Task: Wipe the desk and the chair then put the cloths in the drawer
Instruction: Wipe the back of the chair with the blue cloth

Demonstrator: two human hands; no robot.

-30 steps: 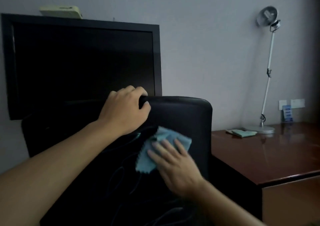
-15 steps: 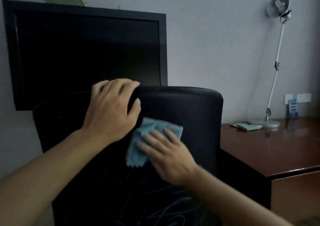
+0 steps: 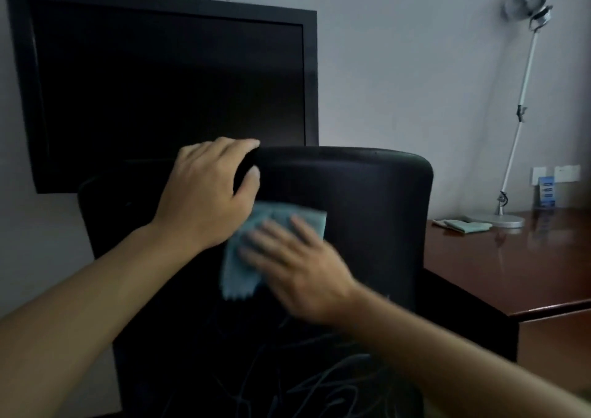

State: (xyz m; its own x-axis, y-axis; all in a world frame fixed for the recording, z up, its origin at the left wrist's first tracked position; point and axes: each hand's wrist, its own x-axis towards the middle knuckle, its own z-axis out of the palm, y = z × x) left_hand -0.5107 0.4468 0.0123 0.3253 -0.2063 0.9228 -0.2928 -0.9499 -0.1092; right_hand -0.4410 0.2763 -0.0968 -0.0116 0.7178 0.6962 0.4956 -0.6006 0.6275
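- Left hand (image 3: 204, 193): clenched over the top edge of the chair (image 3: 367, 200) back.
- Right hand (image 3: 297, 267): flat, pressing the blue cloth (image 3: 246, 257) against the backrest just below the left hand.
- Second cloth (image 3: 463, 225): on the surface (image 3: 511, 267), well right, nearer the right hand.

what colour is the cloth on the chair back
Light blue cloth, pressed flat under the right hand; head view.

Left hand (image 3: 204, 196), right hand (image 3: 297, 273): bare, no rings, no watch. Forearms bare, no sleeves in view.
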